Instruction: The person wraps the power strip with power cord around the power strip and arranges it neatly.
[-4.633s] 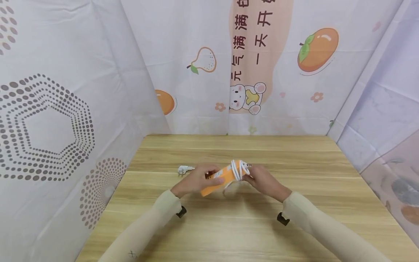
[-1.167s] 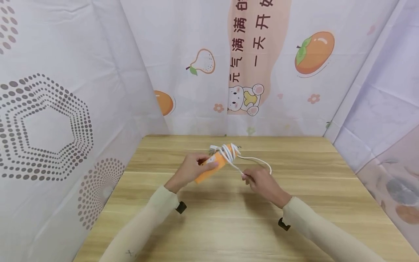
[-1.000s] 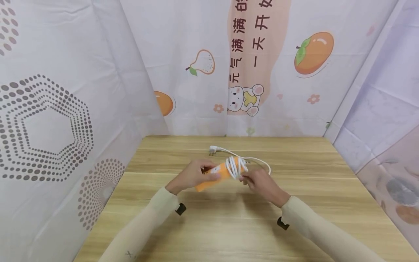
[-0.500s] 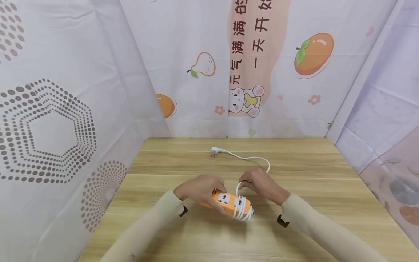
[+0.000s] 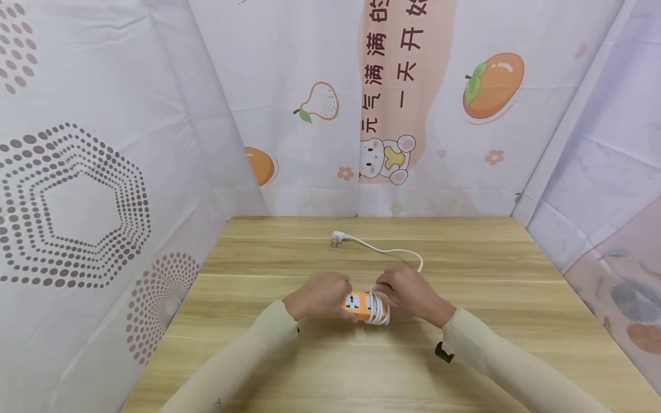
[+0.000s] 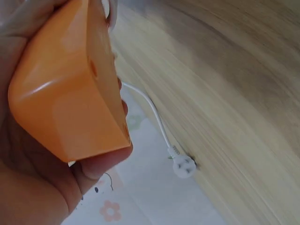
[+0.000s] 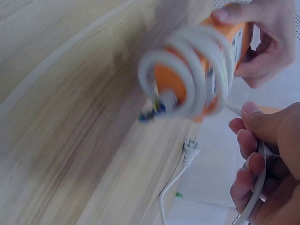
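Observation:
My left hand [image 5: 321, 293] grips one end of an orange power strip [image 5: 362, 310] over the table, its sockets facing up toward me. White cord loops [image 7: 192, 61] wrap the strip's other end. There, short coloured strands [image 7: 152, 113] stick out, blurred in the right wrist view. My right hand [image 5: 410, 289] pinches the cord just beside the loops, and the cord runs on through its curled fingers. The left wrist view shows the strip's smooth orange end [image 6: 93, 117] against the palm. Behind the hands, the white plug [image 5: 338, 236] lies on the table with its cord trailing right.
The wood-grain table [image 5: 361, 367] ends at a printed curtain [image 5: 310, 189] behind it. More curtains stand along the left and right sides. The loose cord [image 5: 395, 250] curves across the table's back half toward my right hand.
The plug has been drawn rightward from its earlier spot by the left hand. The strip has swung and turned sockets-up as cord passed round its end; lately it has risen slightly.

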Demonstrator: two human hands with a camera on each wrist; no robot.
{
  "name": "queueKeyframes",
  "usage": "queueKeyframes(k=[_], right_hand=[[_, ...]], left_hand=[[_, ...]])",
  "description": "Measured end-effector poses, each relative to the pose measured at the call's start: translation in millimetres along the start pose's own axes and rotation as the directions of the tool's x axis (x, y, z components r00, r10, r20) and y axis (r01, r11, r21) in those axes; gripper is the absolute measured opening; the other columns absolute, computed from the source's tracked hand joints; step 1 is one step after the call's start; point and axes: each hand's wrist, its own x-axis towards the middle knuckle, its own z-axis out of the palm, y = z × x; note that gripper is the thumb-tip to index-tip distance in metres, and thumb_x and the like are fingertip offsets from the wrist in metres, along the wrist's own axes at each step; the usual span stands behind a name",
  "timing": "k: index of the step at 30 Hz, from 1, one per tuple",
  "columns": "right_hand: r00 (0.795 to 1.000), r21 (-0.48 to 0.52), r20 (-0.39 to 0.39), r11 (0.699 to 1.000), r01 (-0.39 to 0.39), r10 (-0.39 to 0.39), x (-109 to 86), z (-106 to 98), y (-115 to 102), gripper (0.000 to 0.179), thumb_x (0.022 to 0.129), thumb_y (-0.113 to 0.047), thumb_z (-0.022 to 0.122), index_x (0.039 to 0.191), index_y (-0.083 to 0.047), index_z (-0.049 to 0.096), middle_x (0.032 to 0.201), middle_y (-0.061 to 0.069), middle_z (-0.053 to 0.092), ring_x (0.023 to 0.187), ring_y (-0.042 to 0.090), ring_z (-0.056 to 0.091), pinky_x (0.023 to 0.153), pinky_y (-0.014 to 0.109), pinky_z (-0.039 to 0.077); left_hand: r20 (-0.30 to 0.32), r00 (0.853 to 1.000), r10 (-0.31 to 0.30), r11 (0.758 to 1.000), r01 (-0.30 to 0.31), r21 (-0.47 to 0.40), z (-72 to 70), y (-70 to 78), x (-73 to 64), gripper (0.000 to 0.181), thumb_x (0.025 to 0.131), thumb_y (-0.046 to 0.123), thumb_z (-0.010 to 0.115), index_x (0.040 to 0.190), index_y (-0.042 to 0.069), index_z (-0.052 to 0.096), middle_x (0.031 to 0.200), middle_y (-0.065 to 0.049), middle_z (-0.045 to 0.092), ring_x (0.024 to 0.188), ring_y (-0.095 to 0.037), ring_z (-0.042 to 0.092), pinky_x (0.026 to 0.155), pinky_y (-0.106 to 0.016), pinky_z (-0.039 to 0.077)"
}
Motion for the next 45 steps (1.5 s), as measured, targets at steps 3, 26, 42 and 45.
queueKeyframes(k=[3, 26, 42, 45], right_hand=[[1.000, -0.017, -0.022, 1.000, 0.005, -0.005, 1.7, -1, -3, 0.008, 0.093, -0.016, 0.078, 0.088, -0.011, 0.078, 0.077, -0.006, 0.067, 0.068, 0.008, 0.062, 0.063, 0.028, 0.052], [0.994, 0.096, -0.104, 0.995, -0.030, 0.040, 6.6, -5, -5, 0.010, 0.098, -0.010, 0.071, 0.089, -0.005, 0.073, 0.069, -0.009, 0.051, 0.059, 0.004, 0.041, 0.056, 0.023, 0.040], [0.992, 0.169, -0.102, 0.984, -0.054, 0.072, 0.4, 1, -9, 0.013, 0.096, -0.009, 0.073, 0.084, -0.011, 0.071, 0.066, -0.013, 0.050, 0.056, -0.001, 0.038, 0.051, 0.021, 0.037], [0.993, 0.209, -0.076, 0.975, -0.075, 0.093, 0.7, 0, -10, 0.011, 0.097, -0.009, 0.072, 0.086, -0.011, 0.072, 0.067, -0.012, 0.055, 0.055, -0.001, 0.039, 0.050, 0.021, 0.038]], left_hand=[[-0.051, 0.997, -0.055, 0.998, 0.056, 0.015, 4.7, -3.8, 1.3, 0.050, 0.076, 0.066, 0.081, 0.077, 0.019, 0.064, 0.078, 0.009, 0.053, 0.062, -0.007, 0.049, 0.051, -0.025, 0.040], [-0.312, 0.900, -0.305, 0.951, 0.307, -0.044, 11.3, -28.4, -3.9, 0.054, 0.088, 0.062, 0.074, 0.084, 0.009, 0.067, 0.073, 0.000, 0.054, 0.056, -0.013, 0.048, 0.049, -0.031, 0.041], [-0.289, 0.849, -0.443, 0.836, 0.275, -0.475, 1.4, -29.7, -9.2, 0.046, 0.090, 0.061, 0.071, 0.087, 0.015, 0.071, 0.071, 0.009, 0.059, 0.056, -0.008, 0.052, 0.051, -0.029, 0.041], [-0.277, 0.853, -0.443, 0.809, 0.247, -0.534, 0.4, -29.0, -10.0, 0.045, 0.091, 0.059, 0.071, 0.088, 0.014, 0.072, 0.071, 0.008, 0.060, 0.056, -0.010, 0.052, 0.051, -0.028, 0.041]])
